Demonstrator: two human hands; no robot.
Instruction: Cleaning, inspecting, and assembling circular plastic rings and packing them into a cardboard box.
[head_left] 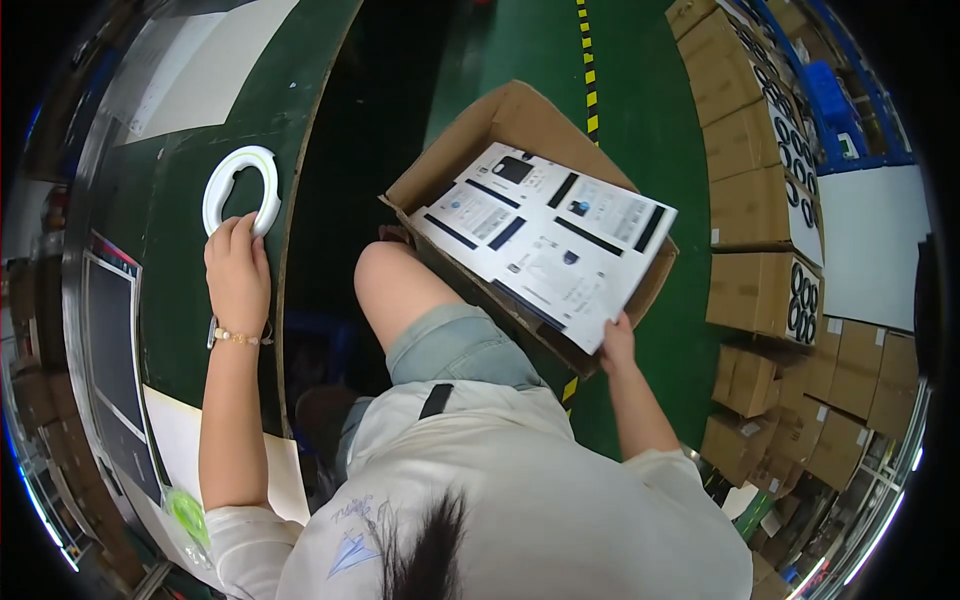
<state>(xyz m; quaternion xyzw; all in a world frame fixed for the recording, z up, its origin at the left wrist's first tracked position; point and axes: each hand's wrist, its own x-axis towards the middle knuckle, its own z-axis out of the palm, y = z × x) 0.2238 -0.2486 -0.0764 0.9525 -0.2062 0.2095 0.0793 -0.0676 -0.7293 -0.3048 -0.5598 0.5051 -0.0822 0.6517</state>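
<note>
One white ring [268, 184], apparently light and stiff, sits on the desk [178, 300], its rim, the natural hold, pinched by the left hand [238, 265]; the right hand [620, 345] grips a likely flimsy printed sheet [540, 225], best taken by its edge, over an open cardboard box [515, 112].
</note>
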